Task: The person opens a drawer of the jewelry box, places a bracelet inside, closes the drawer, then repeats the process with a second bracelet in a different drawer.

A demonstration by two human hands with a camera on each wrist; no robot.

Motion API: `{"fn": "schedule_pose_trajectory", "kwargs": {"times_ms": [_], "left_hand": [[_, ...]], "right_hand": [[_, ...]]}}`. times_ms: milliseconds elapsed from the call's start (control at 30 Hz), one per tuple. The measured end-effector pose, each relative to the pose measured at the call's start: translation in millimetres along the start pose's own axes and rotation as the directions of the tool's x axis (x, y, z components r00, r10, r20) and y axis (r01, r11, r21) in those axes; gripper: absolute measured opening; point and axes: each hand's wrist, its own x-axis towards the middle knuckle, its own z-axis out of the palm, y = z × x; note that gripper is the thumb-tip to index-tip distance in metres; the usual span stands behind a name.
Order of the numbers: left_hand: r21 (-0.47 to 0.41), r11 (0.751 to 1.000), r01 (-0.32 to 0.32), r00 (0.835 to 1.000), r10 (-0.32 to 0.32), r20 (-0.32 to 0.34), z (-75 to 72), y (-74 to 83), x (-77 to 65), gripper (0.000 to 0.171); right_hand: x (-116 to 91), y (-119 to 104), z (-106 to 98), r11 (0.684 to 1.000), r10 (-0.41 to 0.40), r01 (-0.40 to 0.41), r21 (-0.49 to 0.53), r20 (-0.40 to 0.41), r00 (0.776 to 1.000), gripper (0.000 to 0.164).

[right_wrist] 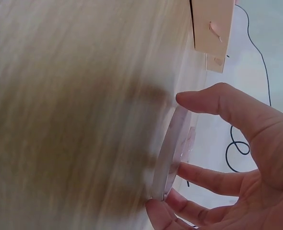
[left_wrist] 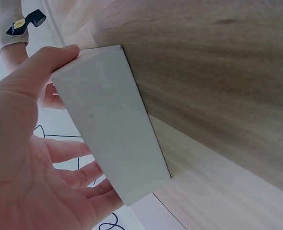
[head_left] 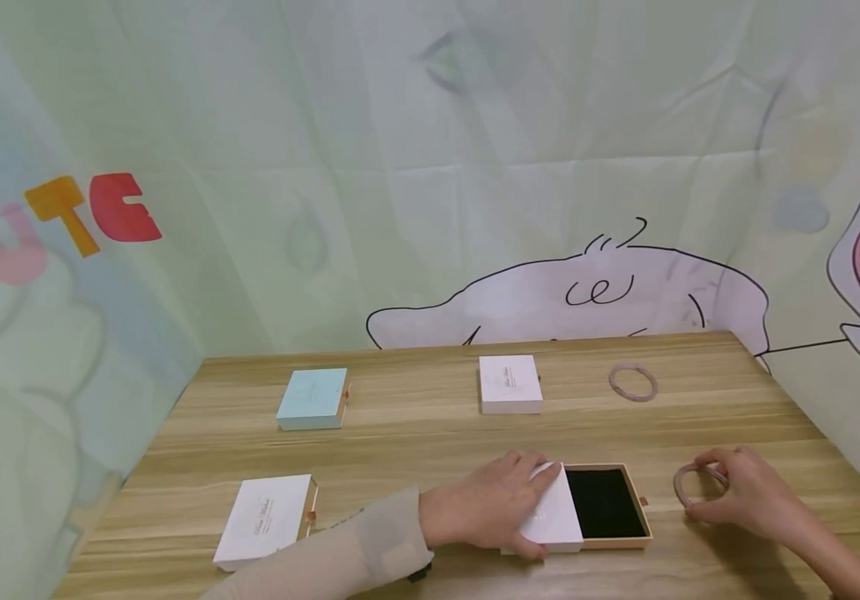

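Note:
My left hand (head_left: pixel 486 504) grips the white sleeve of a small drawer box (head_left: pixel 563 521) at the front right of the table, thumb on the near side and fingers over the far side. The box's drawer (head_left: pixel 642 521) is slid out to the right, showing a black lining and a small ribbon tab. In the left wrist view, the white end of the sleeve (left_wrist: pixel 110 124) sits between thumb and fingers. To the right of the drawer, my right hand (head_left: pixel 756 492) holds a pale mauve bangle (right_wrist: pixel 172 146) between thumb and fingers, close to the tabletop.
A second bangle (head_left: pixel 633 382) lies at the back right. Beside it is a closed white box (head_left: pixel 510 383). A light blue box (head_left: pixel 313 398) stands at the back left, and another white box (head_left: pixel 263 521) at the front left. Printed cloth (head_left: pixel 430 167) hangs behind the wooden table (head_left: pixel 400 454).

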Motion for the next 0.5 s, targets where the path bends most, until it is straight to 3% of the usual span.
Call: {"fn": "schedule_pose_trajectory", "kwargs": {"times_ms": [200, 500], "left_hand": [[0.024, 1.000, -0.006, 1.000, 0.006, 0.006, 0.1, 0.2, 0.4, 0.097], [0.032, 0.999, -0.005, 1.000, 0.005, 0.006, 0.5, 0.3, 0.6, 0.098]], "right_hand": [[1, -3, -4, 1.000, 0.015, -0.015, 0.017, 0.023, 1.000, 0.063], [5, -11, -11, 0.999, 0.033, -0.034, 0.025, 0.026, 0.999, 0.054]]}}
